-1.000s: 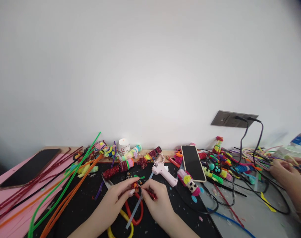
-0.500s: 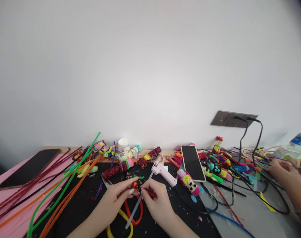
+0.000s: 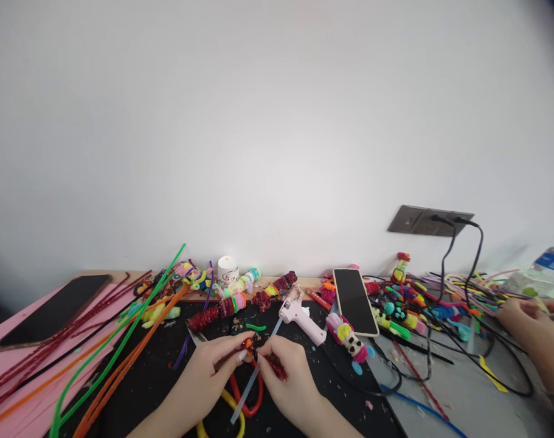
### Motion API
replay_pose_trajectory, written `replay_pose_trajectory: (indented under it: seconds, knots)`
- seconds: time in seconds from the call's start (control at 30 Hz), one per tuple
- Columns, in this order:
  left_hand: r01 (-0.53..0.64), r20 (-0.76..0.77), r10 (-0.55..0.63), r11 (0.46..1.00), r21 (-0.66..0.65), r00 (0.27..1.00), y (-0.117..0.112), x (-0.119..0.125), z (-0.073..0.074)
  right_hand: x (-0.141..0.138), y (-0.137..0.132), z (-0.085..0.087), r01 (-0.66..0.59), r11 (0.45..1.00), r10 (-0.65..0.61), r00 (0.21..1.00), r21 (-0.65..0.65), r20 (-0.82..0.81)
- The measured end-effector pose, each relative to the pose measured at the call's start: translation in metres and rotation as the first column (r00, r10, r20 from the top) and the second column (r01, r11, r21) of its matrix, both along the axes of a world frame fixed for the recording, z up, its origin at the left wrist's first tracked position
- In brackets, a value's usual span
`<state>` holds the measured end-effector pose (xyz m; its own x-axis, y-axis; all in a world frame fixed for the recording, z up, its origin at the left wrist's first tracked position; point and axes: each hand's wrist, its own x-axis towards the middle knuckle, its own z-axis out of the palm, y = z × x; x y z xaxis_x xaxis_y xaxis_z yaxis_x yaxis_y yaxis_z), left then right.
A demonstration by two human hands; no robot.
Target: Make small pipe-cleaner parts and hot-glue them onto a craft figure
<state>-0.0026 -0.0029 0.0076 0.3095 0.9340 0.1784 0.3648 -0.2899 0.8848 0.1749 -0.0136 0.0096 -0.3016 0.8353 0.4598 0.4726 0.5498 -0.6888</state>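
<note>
My left hand (image 3: 217,363) pinches a small red, orange and black pipe-cleaner piece (image 3: 248,344) between thumb and fingertips. From the other side my right hand (image 3: 291,368) has its fingers closed on the same piece, with dark red tinsel showing under them. The fingers hide much of its shape. A pink glue gun (image 3: 304,317) lies just beyond my hands. Its clear glue stick (image 3: 245,398) runs back beneath my right fingers. Under my hands are scissors with a red handle loop (image 3: 260,394) and a yellow one (image 3: 200,426).
Long pipe cleaners (image 3: 135,340) and a dark phone (image 3: 53,310) lie left on pink sheets. Along the wall are a paper cup (image 3: 228,269), several pipe-cleaner figures and a pale-framed phone (image 3: 355,301). Black cords run from an outlet (image 3: 418,220). Another person's hands (image 3: 520,316) work at right.
My fingers have shifted slightly around the pipe-cleaner piece, which both hands still hold. The other person's hands at right moved a little. Other things lie as before.
</note>
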Motion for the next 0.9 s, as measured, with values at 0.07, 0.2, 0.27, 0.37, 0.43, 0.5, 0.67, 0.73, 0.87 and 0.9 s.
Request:
replay_pose_trajectory:
  seconds: [0.07, 0.2, 0.27, 0.37, 0.43, 0.5, 0.67, 0.73, 0.87, 0.9]
  knots:
    - [-0.006, -0.034, 0.007, 0.999, 0.041, 0.999, 0.000, 0.000, 0.000, 0.001, -0.002, 0.000, -0.016, 0.999, 0.014, 0.998, 0.033, 0.059]
    - [-0.018, -0.092, 0.028, 0.993, 0.116, 0.995, -0.002, 0.001, -0.002, 0.001, -0.003, -0.002, -0.063, 0.991, 0.038, 0.979, 0.117, 0.201]
    - [-0.023, -0.107, 0.039, 0.989, 0.146, 0.994, -0.004, 0.002, -0.004, 0.000, -0.003, -0.004, -0.089, 0.980, 0.042, 0.966, 0.177, 0.253]
    - [-0.027, -0.117, 0.048, 0.984, 0.174, 0.992, -0.005, 0.003, -0.007, -0.002, -0.005, -0.007, -0.116, 0.968, 0.050, 0.959, 0.223, 0.280]
    - [-0.047, -0.099, 0.064, 0.985, 0.165, 0.993, -0.005, 0.003, -0.009, -0.003, -0.005, -0.007, -0.114, 0.971, 0.054, 0.961, 0.210, 0.272]
    - [-0.090, -0.038, 0.095, 0.989, 0.117, 0.995, -0.003, 0.002, -0.010, -0.002, -0.005, -0.005, -0.101, 0.978, 0.055, 0.969, 0.183, 0.242]
    - [-0.117, 0.312, 0.179, 0.971, -0.206, 0.933, 0.003, -0.001, -0.005, 0.010, 0.010, 0.001, 0.211, 0.949, -0.259, 0.945, 0.233, 0.202]
    - [-0.081, 0.427, 0.208, 0.951, -0.297, 0.880, 0.006, 0.000, -0.002, 0.018, 0.019, 0.000, 0.434, 0.862, -0.499, 0.815, 0.262, 0.294]
    - [-0.009, 0.535, 0.213, 0.933, -0.359, 0.818, 0.007, -0.001, 0.002, 0.034, 0.034, -0.007, 0.615, 0.732, -0.673, 0.584, 0.293, 0.454]
    - [0.004, 0.545, 0.208, 0.933, -0.361, 0.812, 0.007, -0.001, 0.002, 0.037, 0.036, -0.008, 0.622, 0.733, -0.665, 0.571, 0.276, 0.481]
